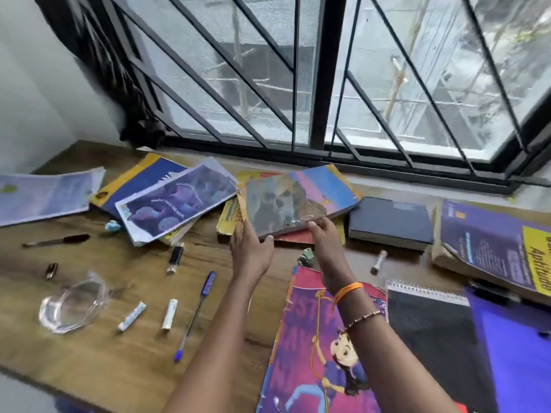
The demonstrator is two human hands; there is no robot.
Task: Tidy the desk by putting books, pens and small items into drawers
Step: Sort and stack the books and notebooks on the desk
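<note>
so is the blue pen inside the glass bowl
No, the blue pen lies flat on the wooden desk, apart from the glass bowl and to its right.

Not much was legible here. The yellow label on the purple book (489,248) at the far right carried the word "Aptitude", running sideways. The pink comic cover (322,347) near the front edge showed big letters, partly hidden by the forearm: "ST", then "AY". Everything else printed was too blurred to read
</note>
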